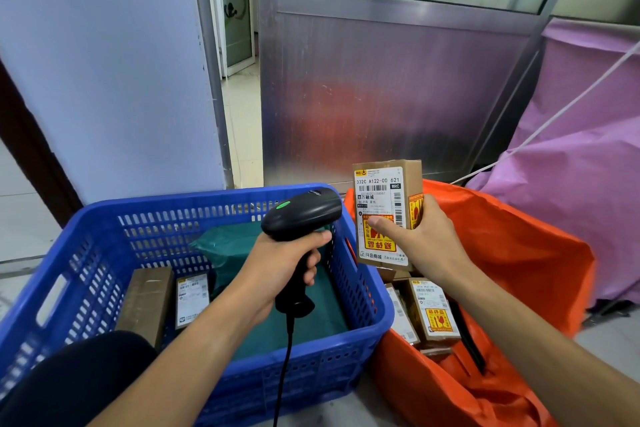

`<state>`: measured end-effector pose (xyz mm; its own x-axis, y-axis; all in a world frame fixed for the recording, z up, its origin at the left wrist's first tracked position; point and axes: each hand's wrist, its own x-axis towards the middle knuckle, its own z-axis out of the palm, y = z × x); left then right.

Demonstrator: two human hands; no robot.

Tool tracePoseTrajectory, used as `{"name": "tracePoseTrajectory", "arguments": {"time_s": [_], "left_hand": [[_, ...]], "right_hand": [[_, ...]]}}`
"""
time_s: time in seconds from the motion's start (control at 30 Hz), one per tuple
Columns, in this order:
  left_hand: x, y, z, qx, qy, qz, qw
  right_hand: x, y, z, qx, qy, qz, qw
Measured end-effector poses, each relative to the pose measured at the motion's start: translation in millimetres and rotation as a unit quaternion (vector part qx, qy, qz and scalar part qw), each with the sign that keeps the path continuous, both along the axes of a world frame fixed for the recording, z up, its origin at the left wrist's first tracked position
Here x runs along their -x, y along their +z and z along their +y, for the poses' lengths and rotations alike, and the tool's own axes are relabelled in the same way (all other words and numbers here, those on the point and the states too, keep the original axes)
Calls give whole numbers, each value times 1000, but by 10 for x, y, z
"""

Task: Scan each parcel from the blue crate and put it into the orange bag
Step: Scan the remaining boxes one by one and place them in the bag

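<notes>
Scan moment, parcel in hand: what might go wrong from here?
1. The right hand thumb rests on the box label beside a barcode and might block the read.
2. The box is over the orange bag; a slip would likely drop it in unscanned.
3. The cable of the scanner in the left hand hangs over the crate wall and could snag.
</notes>
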<state>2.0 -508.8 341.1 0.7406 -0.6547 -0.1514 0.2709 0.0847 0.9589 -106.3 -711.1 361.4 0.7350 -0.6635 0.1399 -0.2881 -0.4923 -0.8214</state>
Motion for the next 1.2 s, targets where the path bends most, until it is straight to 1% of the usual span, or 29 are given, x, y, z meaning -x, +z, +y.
{"name": "tracePoseTrajectory", "arguments": {"time_s": [0.1, 0.13, 0.2, 0.27, 0.33, 0.4, 0.57, 0.73, 0.8, 0.9, 1.07, 1.2], "left_hand": [[-5, -4, -7, 0, 19, 6, 1000], [-16, -9, -5, -1, 25, 6, 1000], [-34, -16, -9, -1, 35, 7, 999], [-44, -22, -12, 2, 43, 8, 999], [-50, -30, -18, 5, 47, 5, 999], [-59, -41, -19, 6, 47, 1, 999], [-14, -44, -74, 2, 45, 3, 999], [65, -27, -213, 7, 40, 11, 999], [107, -21, -294, 6, 34, 14, 999], [177, -46, -416, 8, 30, 19, 999], [226, -114, -584, 1, 6, 17, 1000], [177, -129, -687, -1, -4, 10, 1000]], "right_hand": [[12, 9, 1, -14, 0, 0, 1000], [17, 18, 4, -35, -1, -8, 999], [35, 48, -1, -124, -16, -45, 991], [56, 103, -35, -211, -43, -88, 973], [80, 156, -119, -257, -57, -118, 958], [106, 204, -212, -278, -56, -131, 950], [232, 269, -478, -271, -44, -138, 952], [323, 312, -731, -244, -89, -136, 956], [340, 315, -759, -250, -95, -106, 958], [315, 272, -724, -247, -78, -51, 964], [355, 251, -836, -175, -42, 21, 983], [443, 181, -1204, -144, -77, 51, 985]]}}
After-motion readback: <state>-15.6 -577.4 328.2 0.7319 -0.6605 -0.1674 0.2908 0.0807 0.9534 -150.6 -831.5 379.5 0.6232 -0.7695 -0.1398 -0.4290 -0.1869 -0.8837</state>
